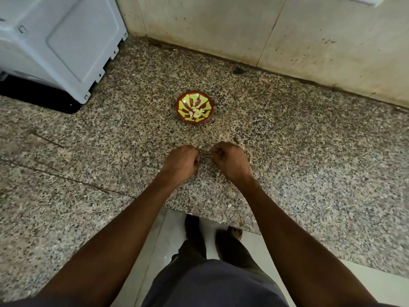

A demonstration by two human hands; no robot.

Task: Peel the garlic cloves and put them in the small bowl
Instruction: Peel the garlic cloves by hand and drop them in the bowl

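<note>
A small red bowl (195, 107) with a yellow-green pattern stands on the speckled granite counter (309, 151), and several pale peeled garlic cloves (195, 113) lie in its bottom. My left hand (181, 161) and my right hand (230, 159) hover side by side just in front of the bowl, both with fingers curled under. The curled fingers hide whatever is inside them, so I cannot see a clove or a peel in either hand. A narrow gap separates the two hands.
A white appliance (59, 41) sits at the back left of the counter. A stained tiled wall (287, 29) runs along the back. Small bits of garlic skin (220, 134) lie scattered on the granite. The counter's front edge (210, 216) is below my forearms.
</note>
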